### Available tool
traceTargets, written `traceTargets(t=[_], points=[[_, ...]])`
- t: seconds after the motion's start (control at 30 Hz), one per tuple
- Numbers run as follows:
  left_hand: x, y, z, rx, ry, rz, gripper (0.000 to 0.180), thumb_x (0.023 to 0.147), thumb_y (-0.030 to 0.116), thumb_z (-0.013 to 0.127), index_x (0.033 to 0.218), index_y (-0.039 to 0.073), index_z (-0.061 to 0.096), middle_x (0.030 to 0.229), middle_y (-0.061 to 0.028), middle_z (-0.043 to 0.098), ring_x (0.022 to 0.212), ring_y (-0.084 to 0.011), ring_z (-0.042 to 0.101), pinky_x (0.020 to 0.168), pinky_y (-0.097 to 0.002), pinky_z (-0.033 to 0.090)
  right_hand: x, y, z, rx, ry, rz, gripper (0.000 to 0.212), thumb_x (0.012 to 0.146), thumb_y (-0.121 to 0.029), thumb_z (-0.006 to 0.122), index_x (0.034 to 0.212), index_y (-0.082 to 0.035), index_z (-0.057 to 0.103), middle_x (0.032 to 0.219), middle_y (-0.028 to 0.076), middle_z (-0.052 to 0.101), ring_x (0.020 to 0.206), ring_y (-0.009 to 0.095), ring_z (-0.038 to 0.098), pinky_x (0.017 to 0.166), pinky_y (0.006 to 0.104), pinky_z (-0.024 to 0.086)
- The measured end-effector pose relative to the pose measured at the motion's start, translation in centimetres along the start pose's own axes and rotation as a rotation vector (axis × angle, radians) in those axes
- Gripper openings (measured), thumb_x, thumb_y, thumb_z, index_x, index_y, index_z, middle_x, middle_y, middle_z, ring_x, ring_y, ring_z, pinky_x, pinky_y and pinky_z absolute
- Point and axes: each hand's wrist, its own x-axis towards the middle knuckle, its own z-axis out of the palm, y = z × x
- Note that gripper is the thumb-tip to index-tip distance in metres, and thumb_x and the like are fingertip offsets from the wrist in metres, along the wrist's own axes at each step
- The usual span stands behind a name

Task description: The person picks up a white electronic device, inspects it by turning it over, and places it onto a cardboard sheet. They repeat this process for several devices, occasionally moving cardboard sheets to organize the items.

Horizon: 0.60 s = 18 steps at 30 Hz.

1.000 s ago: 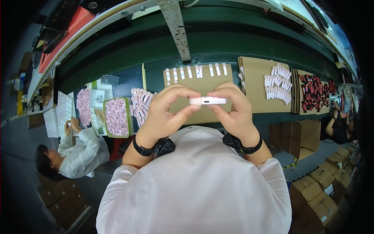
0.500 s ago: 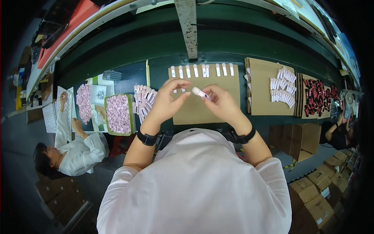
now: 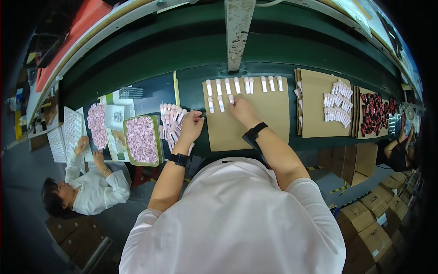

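Note:
Small white tubes with pale pink rounded caps stand out against a flat brown cardboard sheet [image 3: 248, 132], laid in two rows. My right hand [image 3: 244, 112] is over the sheet, its fingers closed on one capped tube [image 3: 231, 99] at the right end of the nearer row. The tube's lower part shows just beyond my fingertips. Left of the sheet, my left hand [image 3: 192, 125] hovers at the right edge of a heap of similar capped tubes [image 3: 169, 118]. Its fingers are loosely bent and slightly apart, with nothing visible between them.
A green-rimmed bin [image 3: 157, 148] of small pink pieces stands left of the heap. Further left, a person in white [image 3: 100, 185] works beside a pink pile [image 3: 96, 125]. To the right lie stacked cardboard sheets [image 3: 315, 128] with tubes and a pile of red-black tubes [image 3: 372, 114].
My right hand has carried the tube from mid-air down to the nearer row on the cardboard. My left hand has moved left and down, from above the sheet to the heap.

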Motion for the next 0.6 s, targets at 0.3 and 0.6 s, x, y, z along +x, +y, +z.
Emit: traceTargets(t=[0.3,0.6], points=[[1.4,-0.7,1.7,-0.012,-0.087,-0.011,0.027,0.086,0.008,0.066,0.110,-0.001,0.060,0.101,-0.0120,0.066,0.088,-0.0191,0.065,0.077,-0.0302,0.052,-1.0,0.8,-1.4,0.031,0.159,-0.027,0.031,0.087,-0.030,0.059,0.099,-0.002,0.065,0.088,0.020,0.068,0.086,0.039,0.065,0.077,0.0462,0.052],[1.8,0.0,3.2,0.079,0.042,0.032,0.024,0.084,0.005,0.064,0.108,0.001,0.060,0.105,-0.0144,0.059,0.094,-0.0243,0.061,0.077,-0.0324,0.052,1.3,17.4,-15.0,0.065,0.652,0.139,0.024,0.088,-0.023,0.059,0.096,-0.001,0.065,0.084,0.020,0.068,0.081,0.036,0.067,0.069,0.0425,0.053]])
